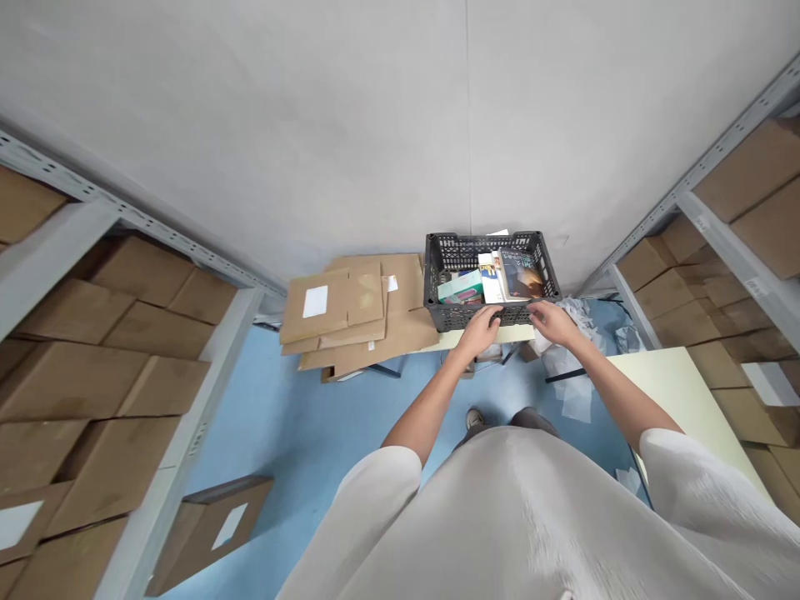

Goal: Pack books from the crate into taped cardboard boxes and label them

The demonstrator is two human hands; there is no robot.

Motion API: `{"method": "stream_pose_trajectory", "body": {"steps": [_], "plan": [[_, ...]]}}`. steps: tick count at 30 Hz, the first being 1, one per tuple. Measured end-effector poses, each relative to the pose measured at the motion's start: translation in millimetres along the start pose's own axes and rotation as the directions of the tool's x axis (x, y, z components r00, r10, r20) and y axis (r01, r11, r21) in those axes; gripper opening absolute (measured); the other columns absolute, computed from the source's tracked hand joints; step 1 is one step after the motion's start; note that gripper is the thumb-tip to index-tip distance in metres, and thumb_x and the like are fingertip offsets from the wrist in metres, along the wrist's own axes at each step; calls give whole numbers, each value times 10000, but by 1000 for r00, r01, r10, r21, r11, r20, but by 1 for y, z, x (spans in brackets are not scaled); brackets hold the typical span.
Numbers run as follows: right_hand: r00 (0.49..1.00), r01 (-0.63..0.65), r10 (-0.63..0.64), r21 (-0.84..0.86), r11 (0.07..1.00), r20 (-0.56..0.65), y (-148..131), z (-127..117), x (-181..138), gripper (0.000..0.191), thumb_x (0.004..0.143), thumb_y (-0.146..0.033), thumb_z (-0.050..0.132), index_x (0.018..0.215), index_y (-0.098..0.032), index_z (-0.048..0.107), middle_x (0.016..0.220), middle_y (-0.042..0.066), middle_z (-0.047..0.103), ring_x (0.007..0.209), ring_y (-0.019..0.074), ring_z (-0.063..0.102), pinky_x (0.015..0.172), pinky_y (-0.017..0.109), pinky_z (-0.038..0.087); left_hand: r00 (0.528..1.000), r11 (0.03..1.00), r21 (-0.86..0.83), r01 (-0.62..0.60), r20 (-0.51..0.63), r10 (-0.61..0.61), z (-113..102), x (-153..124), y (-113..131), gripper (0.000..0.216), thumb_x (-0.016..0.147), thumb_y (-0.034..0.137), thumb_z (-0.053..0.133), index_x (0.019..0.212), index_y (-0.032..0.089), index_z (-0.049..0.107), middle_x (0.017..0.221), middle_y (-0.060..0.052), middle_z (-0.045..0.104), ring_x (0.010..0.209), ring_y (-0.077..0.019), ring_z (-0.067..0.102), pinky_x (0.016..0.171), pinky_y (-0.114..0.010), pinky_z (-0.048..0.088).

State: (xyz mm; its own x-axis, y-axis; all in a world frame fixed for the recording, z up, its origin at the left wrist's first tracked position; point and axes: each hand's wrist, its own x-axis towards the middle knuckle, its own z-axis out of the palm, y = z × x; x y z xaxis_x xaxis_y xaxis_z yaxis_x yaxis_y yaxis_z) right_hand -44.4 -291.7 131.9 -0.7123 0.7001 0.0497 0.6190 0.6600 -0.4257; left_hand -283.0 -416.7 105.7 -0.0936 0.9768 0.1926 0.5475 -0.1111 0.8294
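A black plastic crate [491, 242] with slotted walls stands on a narrow pale table against the wall. My left hand [480, 333] is closed on the middle of its near wall, fingers bent at the rim. Farther right along the same wall, my right hand [553, 322] grips the edge near the corner. Inside the crate lie a dark book [522, 273], a white box with coloured print [492, 279] and a mint-green box [459, 287]. Other small items beneath them are partly hidden.
Flattened cardboard boxes [350, 321] are stacked left of the crate. Metal shelves full of cartons [81, 379] rise on both sides. A pale table [668, 387] is at my right, clear plastic wrap [572, 350] hangs near it, and a carton [209, 529] stands on the blue floor.
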Motion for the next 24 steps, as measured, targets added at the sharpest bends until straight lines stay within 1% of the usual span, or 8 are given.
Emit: {"method": "stream_pose_trajectory", "body": {"steps": [3, 6, 9, 12, 15, 18, 21, 24], "plan": [[1000, 11, -11, -12, 1000, 25, 3, 3, 24, 311, 1011, -248, 583, 1271, -213, 750, 1179, 135, 775, 1098, 302, 727, 997, 446, 582, 999, 999, -8, 32, -13, -32, 0, 16, -11, 407, 1035, 189, 540, 1411, 220, 695, 1461, -130, 727, 1410, -299, 657, 1244, -528, 514], [998, 26, -26, -8, 1000, 54, 13, 7, 45, 327, 1013, -259, 584, 1290, -205, 750, 1181, 135, 769, 1092, 297, 724, 1010, 445, 581, 997, 997, -13, 72, -21, -72, 7, 39, -21, 446, 1028, 191, 550, 1456, 211, 673, 1503, -136, 710, 1443, -309, 639, 1266, -537, 493], [997, 55, -55, 11, 998, 62, 29, 11, 68, 331, 1011, -257, 591, 1293, -217, 758, 1215, 134, 774, 1153, 309, 718, 1060, 467, 574, 991, 991, -17, 133, -9, -134, 17, 68, -29, 498, 1011, 179, 554, 1502, 197, 641, 1540, -152, 687, 1465, -323, 627, 1271, -536, 484], [993, 73, -77, 47, 996, 88, 48, 15, 90, 321, 1008, -247, 597, 1283, -212, 759, 1271, 143, 773, 1209, 314, 715, 1096, 476, 568, 972, 972, -35, 233, 7, -233, 29, 102, -38, 519, 994, 187, 591, 1512, 189, 619, 1509, -175, 703, 1429, -351, 655, 1225, -538, 519], [987, 78, -90, 92, 993, 136, 66, 17, 111, 323, 1004, -218, 602, 1288, -192, 753, 1306, 160, 771, 1225, 310, 722, 1115, 471, 564, 940, 939, -61, 340, -5, -341, 42, 136, -48, 533, 986, 199, 626, 1518, 192, 602, 1467, -186, 727, 1389, -361, 685, 1181, -526, 547], [981, 85, -104, 118, 989, 165, 82, 18, 128, 330, 990, -173, 610, 1287, -195, 755, 1309, 157, 776, 1228, 306, 724, 1131, 475, 556, 894, 893, -67, 444, -25, -447, 51, 162, -57, 541, 977, 194, 632, 1517, 194, 598, 1443, -182, 744, 1335, -355, 721, 1161, -517, 555], [974, 69, -95, 131, 989, 207, 96, 19, 141, 343, 991, -164, 623, 1313, -176, 741, 1289, 159, 774, 1192, 300, 731, 1103, 452, 567, 845, 844, -30, 535, -3, -535, 56, 178, -61, 567, 977, 200, 627, 1542, 209, 577, 1377, -157, 779, 1269, -339, 751, 1128, -491, 565], [965, 51, -86, 144, 988, 249, 106, 21, 149, 347, 1004, -173, 633, 1337, -143, 723, 1246, 165, 772, 1150, 290, 734, 1074, 417, 569, 804, 804, 12, 595, 4, -595, 59, 185, -61, 571, 979, 205, 643, 1546, 210, 574, 1329, -144, 795, 1263, -323, 749, 1106, -428, 558]]}}
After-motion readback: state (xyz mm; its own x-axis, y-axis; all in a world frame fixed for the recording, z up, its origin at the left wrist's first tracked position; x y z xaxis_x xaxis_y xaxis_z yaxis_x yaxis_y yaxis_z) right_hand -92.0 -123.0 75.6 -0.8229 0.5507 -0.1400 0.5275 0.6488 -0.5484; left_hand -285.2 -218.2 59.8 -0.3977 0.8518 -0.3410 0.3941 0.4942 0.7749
